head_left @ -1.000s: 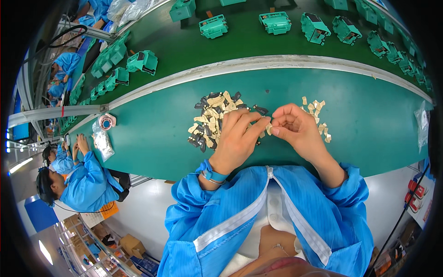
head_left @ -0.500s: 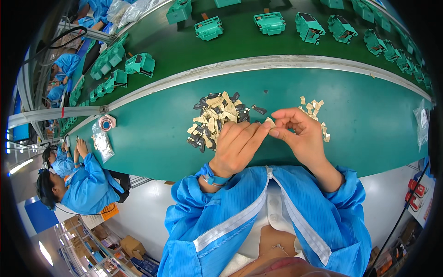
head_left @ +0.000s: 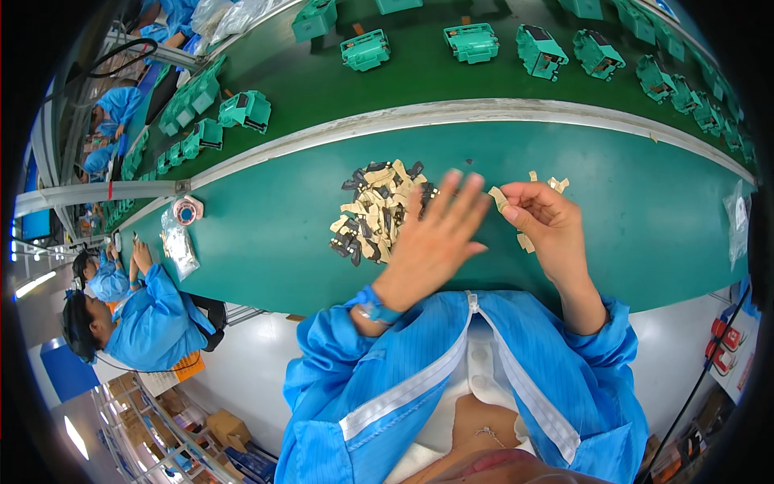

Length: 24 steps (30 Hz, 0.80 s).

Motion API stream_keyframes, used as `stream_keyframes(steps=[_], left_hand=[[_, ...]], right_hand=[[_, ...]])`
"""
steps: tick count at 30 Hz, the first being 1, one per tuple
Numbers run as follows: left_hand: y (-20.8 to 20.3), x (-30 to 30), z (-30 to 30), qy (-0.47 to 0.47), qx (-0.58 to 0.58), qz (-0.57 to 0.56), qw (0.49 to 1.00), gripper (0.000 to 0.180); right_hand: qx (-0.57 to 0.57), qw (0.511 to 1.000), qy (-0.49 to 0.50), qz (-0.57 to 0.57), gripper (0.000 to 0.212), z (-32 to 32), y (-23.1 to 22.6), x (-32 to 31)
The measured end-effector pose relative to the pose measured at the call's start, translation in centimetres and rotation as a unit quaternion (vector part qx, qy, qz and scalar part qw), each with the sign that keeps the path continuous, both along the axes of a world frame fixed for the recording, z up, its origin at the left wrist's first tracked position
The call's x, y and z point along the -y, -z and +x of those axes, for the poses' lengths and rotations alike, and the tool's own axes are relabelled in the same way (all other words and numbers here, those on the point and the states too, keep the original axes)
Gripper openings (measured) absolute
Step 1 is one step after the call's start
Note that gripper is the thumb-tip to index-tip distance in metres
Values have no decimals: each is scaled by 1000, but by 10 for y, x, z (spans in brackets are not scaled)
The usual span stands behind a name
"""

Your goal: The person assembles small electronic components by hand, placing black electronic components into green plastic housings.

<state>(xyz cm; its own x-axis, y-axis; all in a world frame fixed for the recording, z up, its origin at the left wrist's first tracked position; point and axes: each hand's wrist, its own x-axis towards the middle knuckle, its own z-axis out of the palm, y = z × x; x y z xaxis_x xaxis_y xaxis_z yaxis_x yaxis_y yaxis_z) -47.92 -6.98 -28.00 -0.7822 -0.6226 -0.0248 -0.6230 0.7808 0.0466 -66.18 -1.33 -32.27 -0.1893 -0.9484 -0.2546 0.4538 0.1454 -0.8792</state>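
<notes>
My right hand pinches a small cream-coloured strip between thumb and forefinger, a little above the green tabletop. Fingers spread and slightly blurred, my left hand is open with its back facing up and holds nothing. It partly covers the right side of a pile of small cream and black pieces. A few loose cream strips lie behind and under my right hand, which hides some of them. A blue band goes round my left wrist.
Beyond a pale rail, a green belt carries several teal plastic housings. At left lie a tape roll and a clear bag; another bag is far right. Co-workers in blue sit at left.
My left hand has come off the cream strip, and its fingers have spread. My right hand has shifted right, taking the strip away from the left hand.
</notes>
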Motion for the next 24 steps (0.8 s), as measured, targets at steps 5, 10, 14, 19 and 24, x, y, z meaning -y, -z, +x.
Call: stream_keyframes(steps=[5, 10, 14, 19, 24], left_hand=[[36, 6, 21, 12, 88, -40, 995, 55], [-2, 9, 23, -48, -36, -5, 998, 48], [-14, 6, -3, 83, -195, -163, 964, 32], [-13, 7, -15, 112, -255, -90, 956, 19], [-15, -2, -26, 53, -336, 54, 939, 21]], right_hand=[[-34, 999, -4, 9, 27, -6, -11, -3], [-20, 999, -9, 27, 28, -10, -23, -5], [17, 997, -46, 51, 28, -9, -31, -4], [16, 997, -66, 25, 26, -9, -35, -10], [-264, 954, 31, -135, 17, -5, -33, -17]])
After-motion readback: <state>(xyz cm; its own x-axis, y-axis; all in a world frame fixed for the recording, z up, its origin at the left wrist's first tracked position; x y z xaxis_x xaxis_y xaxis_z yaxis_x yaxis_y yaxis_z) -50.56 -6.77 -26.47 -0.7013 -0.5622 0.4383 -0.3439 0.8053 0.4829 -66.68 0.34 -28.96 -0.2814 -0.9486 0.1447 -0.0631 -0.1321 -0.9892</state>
